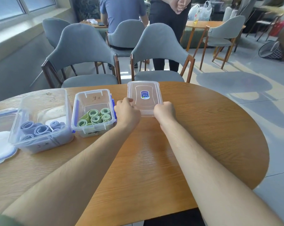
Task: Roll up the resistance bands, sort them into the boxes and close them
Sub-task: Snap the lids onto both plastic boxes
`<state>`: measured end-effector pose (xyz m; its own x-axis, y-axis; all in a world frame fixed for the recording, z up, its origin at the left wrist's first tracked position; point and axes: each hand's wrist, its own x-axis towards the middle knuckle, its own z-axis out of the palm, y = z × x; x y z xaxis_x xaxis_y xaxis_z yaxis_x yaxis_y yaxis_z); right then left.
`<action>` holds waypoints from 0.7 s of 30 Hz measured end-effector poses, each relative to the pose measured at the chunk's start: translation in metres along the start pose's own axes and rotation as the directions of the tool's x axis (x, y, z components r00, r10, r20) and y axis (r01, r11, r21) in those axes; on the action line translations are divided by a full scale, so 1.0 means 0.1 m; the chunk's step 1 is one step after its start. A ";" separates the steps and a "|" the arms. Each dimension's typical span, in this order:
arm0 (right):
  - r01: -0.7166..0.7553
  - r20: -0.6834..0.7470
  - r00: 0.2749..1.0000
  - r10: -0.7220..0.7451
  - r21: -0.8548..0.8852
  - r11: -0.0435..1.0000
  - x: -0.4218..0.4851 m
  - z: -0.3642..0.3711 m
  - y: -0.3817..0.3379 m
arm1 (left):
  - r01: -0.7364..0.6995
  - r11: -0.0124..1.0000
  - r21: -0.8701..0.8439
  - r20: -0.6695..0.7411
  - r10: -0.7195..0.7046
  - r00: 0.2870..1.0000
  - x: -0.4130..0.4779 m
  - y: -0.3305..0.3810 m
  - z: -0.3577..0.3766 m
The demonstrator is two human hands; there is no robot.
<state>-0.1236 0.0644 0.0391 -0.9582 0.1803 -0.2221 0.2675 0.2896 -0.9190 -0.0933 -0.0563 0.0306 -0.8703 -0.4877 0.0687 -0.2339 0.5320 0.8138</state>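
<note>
Rolling and sorting look done: large box [67,110] holds blue bands [40,129], small box [76,111] holds green bands [95,118], both uncovered. Clear lid [144,95] just right of small box, maybe resting on table [203,136]. Left hand [127,111] and right hand [165,110] fingers clamped on its near corners. 2 closures left.

Near corners of the clear lid [138,106] are covered by the left grip [127,111] and the right grip [165,110]; print on its sticker [145,94] is too small to be read. The blue-rimmed lid [0,144] is cut off at the left edge
</note>
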 end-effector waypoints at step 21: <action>0.313 0.166 0.944 -0.285 -0.171 0.934 -0.56 1.08 -0.34 | 0.108 0.992 -0.064 -0.282 -0.121 0.952 0.16 -0.66 -1.31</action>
<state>-0.0897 -0.0569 0.0474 -0.9977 -0.0684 -0.0014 -0.0323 0.4878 -0.8724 -0.0352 -0.1896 0.0537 -0.6778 -0.7238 0.1293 -0.2980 0.4312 0.8516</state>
